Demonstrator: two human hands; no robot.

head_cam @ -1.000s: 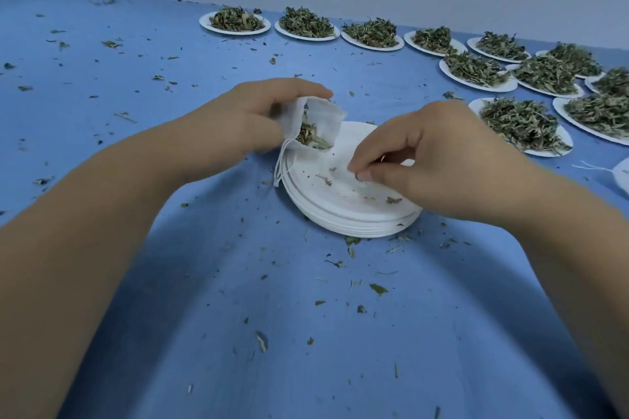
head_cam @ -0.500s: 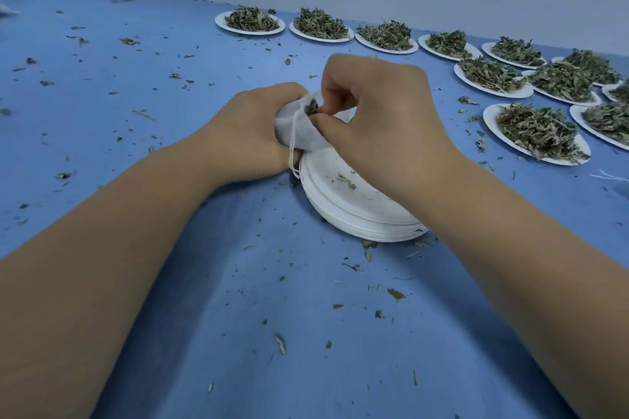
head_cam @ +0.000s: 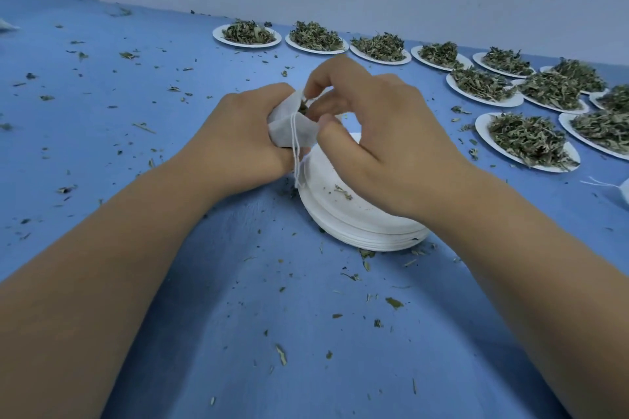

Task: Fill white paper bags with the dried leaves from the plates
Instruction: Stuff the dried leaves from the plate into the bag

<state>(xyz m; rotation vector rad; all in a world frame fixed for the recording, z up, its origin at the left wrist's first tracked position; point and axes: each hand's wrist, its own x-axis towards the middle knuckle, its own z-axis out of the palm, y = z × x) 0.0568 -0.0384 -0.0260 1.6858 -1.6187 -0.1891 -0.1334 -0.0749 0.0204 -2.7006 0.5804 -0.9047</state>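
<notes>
On blue tabletop (head_cam: 238,333) — leaf-heaped plates (head_cam: 482,126)

White bag (head_cam: 289,127) between hands; white plate stack (head_cam: 354,224) beneath right hand; grey-green leaves (head_cam: 526,138) right of it — blue cloth (head_cam: 136,133), green-flecked.

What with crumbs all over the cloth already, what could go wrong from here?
1. The bag is gripped, mouth open, between the left hand and right hand; leaves at its mouth could spill onto the cloth.
2. The string dangles over the plate stack and might snag when the hands move.
3. Pinched hard, the thin bag may tear.
</notes>
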